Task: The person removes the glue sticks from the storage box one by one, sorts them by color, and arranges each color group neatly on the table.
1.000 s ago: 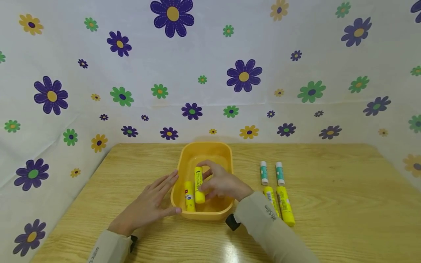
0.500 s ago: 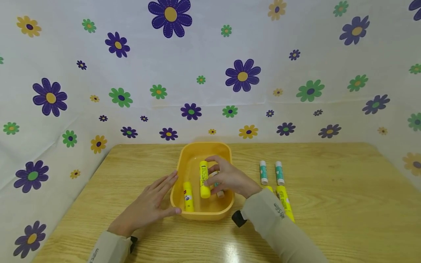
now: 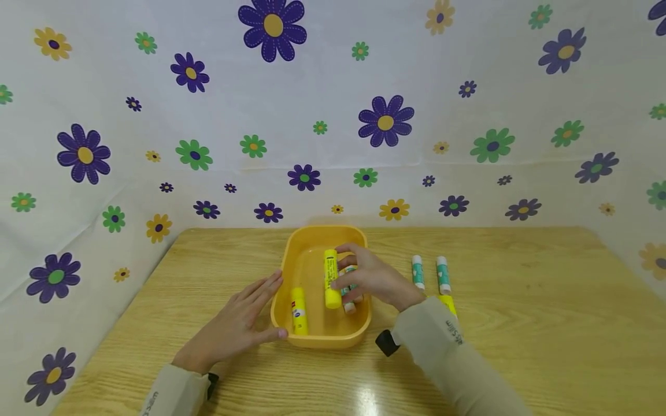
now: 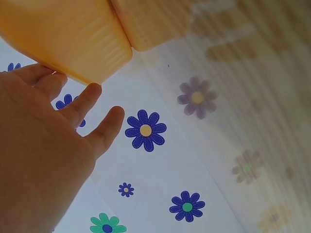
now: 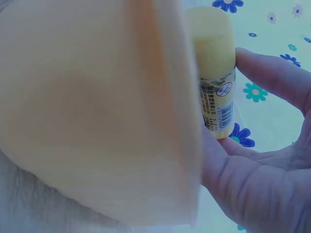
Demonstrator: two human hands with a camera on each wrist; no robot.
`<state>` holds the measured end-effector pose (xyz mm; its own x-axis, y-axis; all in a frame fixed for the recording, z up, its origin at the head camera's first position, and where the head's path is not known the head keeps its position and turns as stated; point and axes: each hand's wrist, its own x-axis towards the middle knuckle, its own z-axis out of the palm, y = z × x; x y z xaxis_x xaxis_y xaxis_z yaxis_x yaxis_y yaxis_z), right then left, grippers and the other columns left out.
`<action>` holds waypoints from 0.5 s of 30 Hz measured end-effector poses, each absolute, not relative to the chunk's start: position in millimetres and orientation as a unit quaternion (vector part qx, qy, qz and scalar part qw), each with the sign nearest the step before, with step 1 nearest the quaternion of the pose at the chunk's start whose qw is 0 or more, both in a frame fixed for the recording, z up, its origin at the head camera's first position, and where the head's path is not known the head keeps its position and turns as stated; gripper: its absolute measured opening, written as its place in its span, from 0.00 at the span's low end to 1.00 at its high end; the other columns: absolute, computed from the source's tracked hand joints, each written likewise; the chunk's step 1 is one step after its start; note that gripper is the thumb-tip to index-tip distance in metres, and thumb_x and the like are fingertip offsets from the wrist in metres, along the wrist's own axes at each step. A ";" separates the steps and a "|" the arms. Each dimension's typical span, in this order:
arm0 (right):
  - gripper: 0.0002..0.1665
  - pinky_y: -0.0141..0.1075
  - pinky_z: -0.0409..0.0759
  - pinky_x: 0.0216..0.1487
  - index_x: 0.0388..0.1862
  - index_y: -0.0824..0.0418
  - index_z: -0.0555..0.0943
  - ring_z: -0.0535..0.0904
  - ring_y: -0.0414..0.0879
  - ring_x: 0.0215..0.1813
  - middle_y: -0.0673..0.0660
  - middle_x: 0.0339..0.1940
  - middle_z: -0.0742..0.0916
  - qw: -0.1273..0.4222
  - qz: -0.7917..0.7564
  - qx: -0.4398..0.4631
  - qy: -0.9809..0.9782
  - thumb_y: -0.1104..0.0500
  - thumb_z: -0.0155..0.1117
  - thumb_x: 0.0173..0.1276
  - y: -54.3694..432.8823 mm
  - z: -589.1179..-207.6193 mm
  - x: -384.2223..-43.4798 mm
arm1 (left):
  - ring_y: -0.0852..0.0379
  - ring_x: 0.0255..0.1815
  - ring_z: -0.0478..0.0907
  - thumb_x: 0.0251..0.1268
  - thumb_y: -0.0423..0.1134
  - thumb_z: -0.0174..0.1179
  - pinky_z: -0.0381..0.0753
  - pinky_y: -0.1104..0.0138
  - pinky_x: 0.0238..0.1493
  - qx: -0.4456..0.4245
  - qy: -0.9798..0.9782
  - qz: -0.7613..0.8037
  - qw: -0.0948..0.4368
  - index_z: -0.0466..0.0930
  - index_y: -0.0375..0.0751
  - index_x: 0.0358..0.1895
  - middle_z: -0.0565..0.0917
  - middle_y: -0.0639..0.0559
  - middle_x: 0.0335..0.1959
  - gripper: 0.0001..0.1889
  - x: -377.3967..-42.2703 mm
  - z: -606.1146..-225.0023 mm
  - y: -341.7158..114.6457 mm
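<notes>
A yellow glue stick (image 3: 332, 280) is held upright, leaning slightly, over the inside of an orange tray (image 3: 329, 342). The right hand (image 3: 377, 281) pinches it from the side between thumb and fingers, perhaps because that grip leaves most of the barrel free of the palm. Beneath that hand, teal-and-white sticks (image 3: 350, 307) lie in the tray, partly hidden, so I cannot tell their full number. Across the tray, along its left wall, lies a second yellow stick (image 3: 299, 312).

The left hand (image 3: 229, 329) holds nothing; its fingers reach out fairly straight against the tray's left side, thumb at the near corner, probably to steady it.

Farther right on the table (image 3: 531, 323) are two teal-and-white sticks (image 3: 418, 271) (image 3: 443, 275) side by side, and nearer, a yellow stick (image 3: 447, 303) half covered by the right sleeve (image 3: 450, 352). A flowered cloth (image 3: 333, 75) hangs behind.

The right wrist view reveals a barcode (image 5: 225, 116) on the held stick, absent from the head view; the left wrist view shows fingertips meeting the tray's outer wall.
</notes>
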<state>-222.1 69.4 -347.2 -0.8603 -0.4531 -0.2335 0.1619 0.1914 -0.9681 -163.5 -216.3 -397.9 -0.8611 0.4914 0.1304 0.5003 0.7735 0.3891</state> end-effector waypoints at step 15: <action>0.46 0.47 0.88 0.43 0.77 0.67 0.56 0.82 0.59 0.50 0.72 0.63 0.72 0.223 -0.626 -0.105 0.740 0.72 0.67 0.64 96.4 -342.0 -224.2 | 0.36 0.78 0.54 0.66 0.60 0.64 0.58 0.32 0.69 -0.272 -0.939 -0.210 0.016 0.56 0.36 0.80 0.54 0.45 0.82 0.47 -163.7 -399.4 -217.6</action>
